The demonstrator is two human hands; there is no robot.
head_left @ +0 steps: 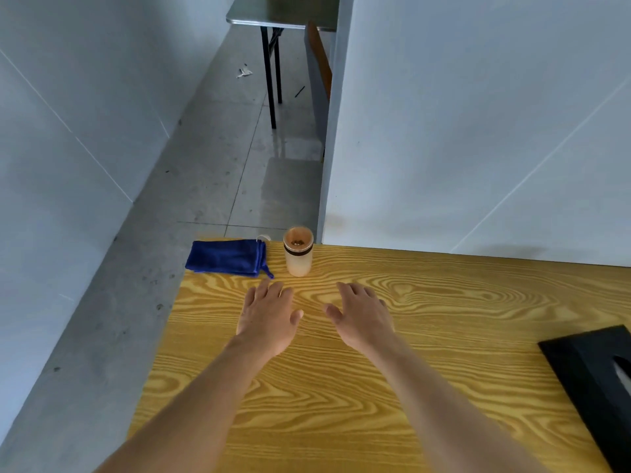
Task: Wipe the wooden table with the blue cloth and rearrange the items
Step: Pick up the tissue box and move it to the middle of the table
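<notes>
Left hand (268, 315) and right hand (363, 317) spread open, empty, on wooden table (444, 387) just short of the jar (298, 251); folded blue cloth (227, 258) immediately left of the jar; risk: clipping the jar over while grabbing cloth

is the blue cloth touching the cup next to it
Apart. The head view shows a strip of bare wooden table between the folded blue cloth and the cup; only the cloth's loop dangles near the cup's base, short of it.
</notes>
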